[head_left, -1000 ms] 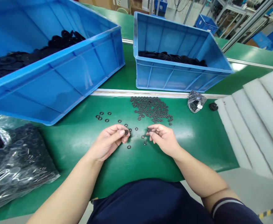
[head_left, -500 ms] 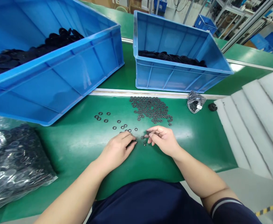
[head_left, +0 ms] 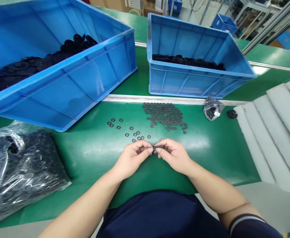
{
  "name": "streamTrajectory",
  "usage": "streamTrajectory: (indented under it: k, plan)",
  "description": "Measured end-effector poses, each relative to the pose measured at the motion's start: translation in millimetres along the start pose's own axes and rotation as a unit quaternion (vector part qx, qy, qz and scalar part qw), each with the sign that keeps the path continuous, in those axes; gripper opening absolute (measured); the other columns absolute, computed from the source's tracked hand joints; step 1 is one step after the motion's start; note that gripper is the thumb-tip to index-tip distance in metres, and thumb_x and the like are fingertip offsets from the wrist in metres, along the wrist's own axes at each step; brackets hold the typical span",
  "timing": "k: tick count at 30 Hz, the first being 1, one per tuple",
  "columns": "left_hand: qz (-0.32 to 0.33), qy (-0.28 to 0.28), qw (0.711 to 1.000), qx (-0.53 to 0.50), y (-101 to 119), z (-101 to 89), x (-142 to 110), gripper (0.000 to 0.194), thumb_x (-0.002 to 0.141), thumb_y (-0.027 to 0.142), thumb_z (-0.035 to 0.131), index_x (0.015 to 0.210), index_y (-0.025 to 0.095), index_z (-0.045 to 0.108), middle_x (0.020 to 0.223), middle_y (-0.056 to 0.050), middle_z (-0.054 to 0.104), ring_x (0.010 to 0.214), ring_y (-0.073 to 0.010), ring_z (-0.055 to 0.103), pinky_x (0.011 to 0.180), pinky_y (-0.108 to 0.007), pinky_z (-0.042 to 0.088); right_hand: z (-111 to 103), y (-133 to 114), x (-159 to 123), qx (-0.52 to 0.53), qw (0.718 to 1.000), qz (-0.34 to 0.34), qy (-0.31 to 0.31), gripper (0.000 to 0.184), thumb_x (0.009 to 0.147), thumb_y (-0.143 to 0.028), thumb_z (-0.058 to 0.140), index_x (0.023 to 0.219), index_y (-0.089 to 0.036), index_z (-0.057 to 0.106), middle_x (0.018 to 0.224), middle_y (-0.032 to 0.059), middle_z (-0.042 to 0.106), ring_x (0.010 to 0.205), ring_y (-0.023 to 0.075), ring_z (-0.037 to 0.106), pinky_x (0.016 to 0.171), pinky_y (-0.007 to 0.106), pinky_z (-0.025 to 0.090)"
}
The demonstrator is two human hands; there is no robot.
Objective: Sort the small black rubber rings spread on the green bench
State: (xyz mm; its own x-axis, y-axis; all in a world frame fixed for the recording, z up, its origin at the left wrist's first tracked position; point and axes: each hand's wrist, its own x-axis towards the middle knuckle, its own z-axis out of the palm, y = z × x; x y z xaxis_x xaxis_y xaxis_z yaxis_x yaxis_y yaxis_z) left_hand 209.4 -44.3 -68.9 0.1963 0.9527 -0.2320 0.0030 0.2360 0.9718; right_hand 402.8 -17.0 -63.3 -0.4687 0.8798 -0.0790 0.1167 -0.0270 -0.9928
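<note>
My left hand (head_left: 132, 159) and my right hand (head_left: 174, 156) meet low over the green table (head_left: 90, 158). Thumbs and fingers of both are pinched on a small black ring-like part (head_left: 155, 149) between them; fingertips hide most of its shape, and I cannot tell whether it is one piece or two. Just beyond my left fingers lie several loose black rings (head_left: 127, 135), scattered flat. A dense patch of small dark rings (head_left: 163, 114) covers the table farther off, beyond my right hand.
Two blue bins, one at the left (head_left: 105, 66) and one at the back (head_left: 197, 77), hold black discs. A clear bag of black rings (head_left: 33, 172) lies at left. Right are a small bag (head_left: 212, 109), a black round part (head_left: 231, 114) and white foam sheets (head_left: 266, 132).
My left hand went down to the table among the loose rings, then moved right to meet my right hand. Both now pinch at one spot. The view has shifted slightly.
</note>
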Motion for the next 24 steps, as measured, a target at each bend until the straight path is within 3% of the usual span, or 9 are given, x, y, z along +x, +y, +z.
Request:
streamTrajectory:
  k: [5,12,18,24]
  plan:
    - [-0.068,-0.023,0.992,-0.099,0.5,-0.5,2.8,0.038,0.079,0.051,0.077,0.085,0.015,0.065,0.062,0.004,0.051,0.052,-0.0066,0.037,0.05,-0.022,0.028,-1.7,-3.5,0.7,-0.038,0.998,-0.041,0.008,0.013,0.093,-0.033,0.066,0.096,-0.023,0.073,0.085,0.0029,0.071,0.07,0.0149,0.065,0.066,0.03,0.053]
    - [-0.076,-0.024,0.988,-0.13,-1.9,-2.3,3.6,0.037,0.076,0.047,0.08,0.087,0.014,0.067,0.062,0.004,0.053,0.053,-0.0066,0.039,0.05,-0.021,0.03,-0.2,3.9,-1.0,-0.035,0.999,-0.033,0.015,0.011,0.093,-0.032,0.066,0.1,-0.024,0.069,0.083,0.0022,0.071,0.071,0.0163,0.067,0.069,0.032,0.055]
    - [-0.073,-0.07,0.981,-0.167,3.8,3.2,0.8,0.032,0.079,0.043,0.077,0.08,0.015,0.062,0.069,0.001,0.06,0.05,-0.0056,0.042,0.048,-0.022,0.033,-0.7,-0.8,2.5,-0.194,0.971,-0.136,0.041,0.01,0.092,-0.02,0.062,0.091,-0.025,0.07,0.084,0.0039,0.073,0.077,0.0189,0.068,0.073,0.035,0.054]
    - [-0.044,-0.032,0.986,-0.156,5.0,8.1,0.4,0.029,0.078,0.04,0.077,0.082,0.015,0.064,0.061,0.003,0.059,0.051,-0.0078,0.049,0.052,-0.023,0.042,4.4,-2.7,2.5,-0.204,0.959,-0.19,0.058,0.016,0.092,-0.013,0.057,0.095,-0.023,0.069,0.088,0.0053,0.072,0.079,0.0178,0.068,0.071,0.033,0.055]
